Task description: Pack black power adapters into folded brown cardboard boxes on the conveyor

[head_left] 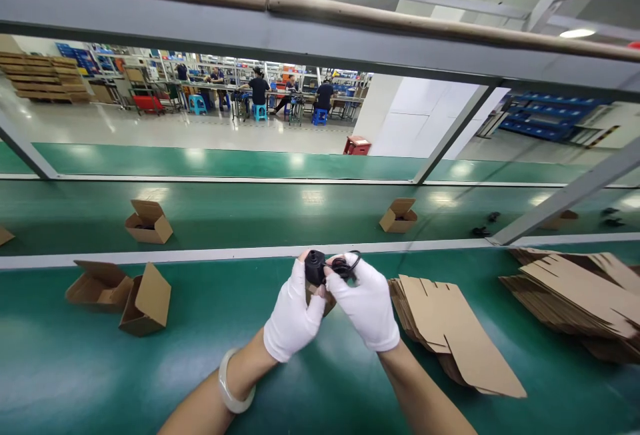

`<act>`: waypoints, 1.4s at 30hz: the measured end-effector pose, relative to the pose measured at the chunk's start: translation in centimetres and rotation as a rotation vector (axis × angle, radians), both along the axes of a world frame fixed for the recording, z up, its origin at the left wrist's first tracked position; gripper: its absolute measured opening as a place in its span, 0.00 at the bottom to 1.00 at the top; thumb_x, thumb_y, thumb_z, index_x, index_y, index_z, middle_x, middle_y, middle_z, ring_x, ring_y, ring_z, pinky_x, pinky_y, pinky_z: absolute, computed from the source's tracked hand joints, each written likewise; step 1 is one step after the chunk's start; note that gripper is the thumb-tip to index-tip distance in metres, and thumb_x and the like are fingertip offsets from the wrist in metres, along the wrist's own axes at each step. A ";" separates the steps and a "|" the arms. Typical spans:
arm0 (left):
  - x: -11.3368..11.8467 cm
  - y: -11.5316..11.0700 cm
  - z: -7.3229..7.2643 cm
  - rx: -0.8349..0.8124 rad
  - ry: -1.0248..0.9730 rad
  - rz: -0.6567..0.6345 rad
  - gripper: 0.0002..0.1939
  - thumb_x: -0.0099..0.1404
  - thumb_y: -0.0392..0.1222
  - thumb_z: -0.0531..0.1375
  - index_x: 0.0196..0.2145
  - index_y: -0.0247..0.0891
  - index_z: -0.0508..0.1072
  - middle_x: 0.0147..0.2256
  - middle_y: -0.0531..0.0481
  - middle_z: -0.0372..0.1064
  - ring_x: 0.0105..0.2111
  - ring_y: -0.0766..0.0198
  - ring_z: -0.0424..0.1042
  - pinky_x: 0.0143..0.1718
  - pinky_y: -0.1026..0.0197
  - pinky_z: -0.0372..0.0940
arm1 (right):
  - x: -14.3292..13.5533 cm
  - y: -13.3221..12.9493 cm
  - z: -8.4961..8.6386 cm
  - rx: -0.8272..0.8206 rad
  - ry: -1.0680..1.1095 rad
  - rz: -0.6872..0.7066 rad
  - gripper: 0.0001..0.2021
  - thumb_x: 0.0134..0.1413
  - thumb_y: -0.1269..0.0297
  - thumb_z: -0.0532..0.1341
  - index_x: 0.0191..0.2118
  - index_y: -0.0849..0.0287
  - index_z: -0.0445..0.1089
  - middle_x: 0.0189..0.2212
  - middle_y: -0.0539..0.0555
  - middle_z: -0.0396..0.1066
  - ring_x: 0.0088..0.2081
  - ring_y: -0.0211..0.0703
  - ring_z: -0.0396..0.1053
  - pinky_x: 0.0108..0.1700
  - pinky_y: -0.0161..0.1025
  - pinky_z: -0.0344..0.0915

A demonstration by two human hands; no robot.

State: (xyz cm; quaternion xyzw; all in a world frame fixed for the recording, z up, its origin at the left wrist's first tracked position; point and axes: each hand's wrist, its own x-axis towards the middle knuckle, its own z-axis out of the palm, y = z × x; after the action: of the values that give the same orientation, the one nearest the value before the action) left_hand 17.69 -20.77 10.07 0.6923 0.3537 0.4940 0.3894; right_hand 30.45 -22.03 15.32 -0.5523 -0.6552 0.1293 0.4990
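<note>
Both hands wear white gloves that leave the fingertips bare. My left hand [295,312] is closed on a black power adapter [315,267], which it holds upright near the table's far edge. Beside it, my right hand [364,302] pinches the coiled black cable [345,267] against the adapter's side. Just under the adapter and between the hands, part of a small brown cardboard box [327,303] shows; the rest of it is hidden by the gloves.
Two open boxes [150,298] stand at left on the green table [200,368]. Flat cardboard stacks [463,328] lie at right. Beyond a white rail, a green belt [270,212] carries open boxes [399,216] and black adapters [481,231]. Slanted metal posts rise there; people sit far behind.
</note>
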 end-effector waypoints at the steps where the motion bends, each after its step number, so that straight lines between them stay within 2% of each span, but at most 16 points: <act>1: -0.4 0.6 -0.1 0.040 0.033 -0.026 0.29 0.61 0.39 0.52 0.59 0.38 0.50 0.57 0.41 0.58 0.56 0.55 0.59 0.58 0.53 0.51 | 0.4 0.1 -0.1 0.013 0.022 -0.016 0.05 0.50 0.62 0.57 0.29 0.57 0.66 0.26 0.51 0.71 0.28 0.41 0.69 0.33 0.35 0.67; 3: -1.4 2.3 -0.6 0.063 0.101 -0.037 0.30 0.58 0.39 0.54 0.59 0.38 0.53 0.59 0.41 0.55 0.59 0.54 0.54 0.60 0.51 0.47 | 1.0 0.3 -0.7 0.021 0.036 -0.035 0.06 0.51 0.61 0.57 0.29 0.58 0.66 0.26 0.52 0.71 0.29 0.41 0.69 0.34 0.36 0.67; 5: -2.2 4.1 -1.7 -0.017 0.189 -0.011 0.33 0.55 0.38 0.56 0.59 0.36 0.54 0.60 0.40 0.52 0.60 0.52 0.50 0.61 0.49 0.44 | 1.4 0.4 -1.8 -0.005 -0.018 -0.023 0.07 0.52 0.61 0.56 0.30 0.58 0.66 0.26 0.52 0.71 0.28 0.41 0.69 0.33 0.35 0.67; 7: -2.2 5.5 -3.3 -0.148 0.277 -0.025 0.34 0.53 0.39 0.58 0.58 0.35 0.56 0.60 0.39 0.52 0.61 0.49 0.49 0.61 0.46 0.44 | 1.5 0.5 -3.2 -0.031 -0.156 -0.015 0.07 0.53 0.63 0.54 0.30 0.58 0.67 0.27 0.52 0.72 0.28 0.41 0.69 0.33 0.36 0.66; 10: -1.1 6.4 -5.8 -0.261 0.282 -0.138 0.32 0.53 0.37 0.57 0.57 0.36 0.58 0.58 0.41 0.56 0.59 0.50 0.54 0.59 0.47 0.48 | 1.3 1.1 -5.0 -0.092 -0.452 -0.033 0.08 0.54 0.66 0.53 0.33 0.58 0.69 0.30 0.55 0.73 0.33 0.44 0.70 0.38 0.38 0.65; 12: -0.2 6.6 -7.1 -0.265 0.226 -0.188 0.30 0.53 0.33 0.53 0.56 0.37 0.60 0.56 0.43 0.60 0.57 0.54 0.58 0.59 0.49 0.50 | 1.1 1.8 -5.5 -0.205 -0.638 -0.043 0.09 0.54 0.67 0.53 0.35 0.59 0.70 0.32 0.57 0.73 0.36 0.46 0.71 0.40 0.39 0.64; 14: 0.5 6.6 -8.0 -0.264 0.181 -0.190 0.29 0.53 0.30 0.50 0.54 0.36 0.62 0.54 0.43 0.62 0.55 0.56 0.60 0.59 0.51 0.51 | 0.9 2.7 -5.6 -0.398 -0.801 -0.025 0.11 0.55 0.68 0.52 0.38 0.61 0.71 0.34 0.60 0.73 0.38 0.48 0.71 0.39 0.40 0.64; 17: 0.9 6.6 -9.2 -0.283 0.158 -0.161 0.29 0.52 0.29 0.50 0.54 0.33 0.61 0.55 0.40 0.61 0.55 0.55 0.61 0.59 0.50 0.52 | 0.5 4.4 -5.4 -0.698 -0.991 0.091 0.13 0.55 0.69 0.51 0.40 0.63 0.71 0.36 0.64 0.73 0.39 0.51 0.71 0.37 0.41 0.65; 19: 0.9 6.6 -9.9 -0.299 0.161 -0.159 0.30 0.52 0.31 0.51 0.55 0.33 0.60 0.57 0.39 0.58 0.57 0.55 0.58 0.59 0.50 0.52 | 0.2 5.5 -5.4 -0.794 -1.044 0.182 0.12 0.54 0.69 0.53 0.40 0.64 0.72 0.36 0.65 0.73 0.38 0.53 0.71 0.37 0.42 0.65; 23: 1.4 6.4 -10.8 -0.294 0.143 -0.164 0.30 0.54 0.34 0.54 0.56 0.35 0.57 0.58 0.41 0.57 0.58 0.55 0.57 0.59 0.50 0.52 | 0.2 7.0 -5.4 -0.855 -1.068 0.328 0.10 0.49 0.69 0.57 0.36 0.65 0.73 0.33 0.64 0.74 0.36 0.54 0.72 0.35 0.41 0.65; 27: 2.4 6.0 -11.3 -0.277 0.115 -0.010 0.24 0.56 0.35 0.54 0.52 0.35 0.62 0.53 0.41 0.63 0.54 0.56 0.62 0.58 0.50 0.54 | 1.9 6.2 -4.1 -0.829 -1.075 0.441 0.11 0.53 0.70 0.54 0.37 0.62 0.73 0.36 0.60 0.74 0.37 0.49 0.72 0.36 0.38 0.63; 29: 2.8 5.8 -11.4 -0.277 0.085 0.067 0.19 0.58 0.34 0.53 0.48 0.35 0.65 0.49 0.42 0.67 0.51 0.57 0.65 0.57 0.50 0.56 | 2.9 5.0 -3.2 -0.760 -1.050 0.409 0.13 0.57 0.69 0.50 0.39 0.59 0.72 0.37 0.57 0.74 0.38 0.46 0.71 0.37 0.37 0.62; 32: 3.2 5.7 -11.7 -0.271 0.035 0.121 0.15 0.59 0.34 0.51 0.45 0.35 0.68 0.45 0.44 0.70 0.49 0.59 0.67 0.55 0.52 0.58 | 3.5 3.5 -2.5 -0.664 -1.026 0.263 0.15 0.60 0.67 0.46 0.42 0.59 0.69 0.39 0.57 0.73 0.38 0.47 0.71 0.36 0.37 0.62; 34: 3.3 5.7 -11.8 -0.271 0.018 0.132 0.15 0.60 0.35 0.51 0.44 0.35 0.68 0.45 0.44 0.70 0.49 0.60 0.67 0.55 0.52 0.58 | 3.2 3.1 -2.6 -0.642 -1.051 0.235 0.15 0.60 0.64 0.47 0.45 0.61 0.67 0.41 0.60 0.71 0.39 0.50 0.71 0.37 0.40 0.62; 39: 3.1 5.9 -12.2 -0.296 0.026 0.160 0.18 0.61 0.39 0.53 0.49 0.33 0.66 0.49 0.40 0.67 0.50 0.57 0.66 0.54 0.52 0.59 | 1.2 4.4 -4.5 -0.725 -1.082 0.348 0.22 0.57 0.51 0.49 0.45 0.65 0.67 0.40 0.64 0.71 0.39 0.54 0.71 0.37 0.43 0.63; 42: 3.1 5.8 -12.4 -0.269 0.067 0.176 0.19 0.62 0.42 0.53 0.49 0.33 0.65 0.50 0.39 0.66 0.51 0.56 0.66 0.54 0.52 0.59 | 0.4 5.0 -5.3 -0.770 -1.077 0.387 0.24 0.56 0.51 0.52 0.46 0.68 0.67 0.38 0.65 0.72 0.39 0.54 0.71 0.38 0.42 0.63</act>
State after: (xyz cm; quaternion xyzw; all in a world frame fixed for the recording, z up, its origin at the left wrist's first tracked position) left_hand 20.79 -15.01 -2.38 0.6163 0.4886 0.4512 0.4217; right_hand 30.80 -17.01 10.04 -0.5506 -0.8060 0.1474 -0.1597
